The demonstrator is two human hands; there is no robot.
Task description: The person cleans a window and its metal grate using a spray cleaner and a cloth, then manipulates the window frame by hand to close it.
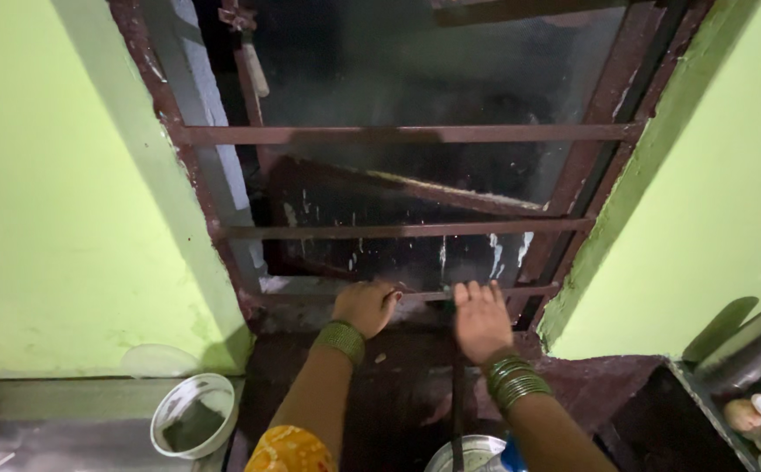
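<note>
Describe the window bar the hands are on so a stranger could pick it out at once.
Start at the dark window set in the light green wall. Three brown horizontal bars cross it; take the lowest bar, just above the sill. Unlike the two above, the left hand grips it and the right hand lies flat against it.

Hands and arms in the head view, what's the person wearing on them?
Both forearms are bare. The left hand has a broad green-gold bangle band at the wrist, with a yellow-orange patterned sleeve higher up. The right hand wears stacked thin green bangles.
</note>
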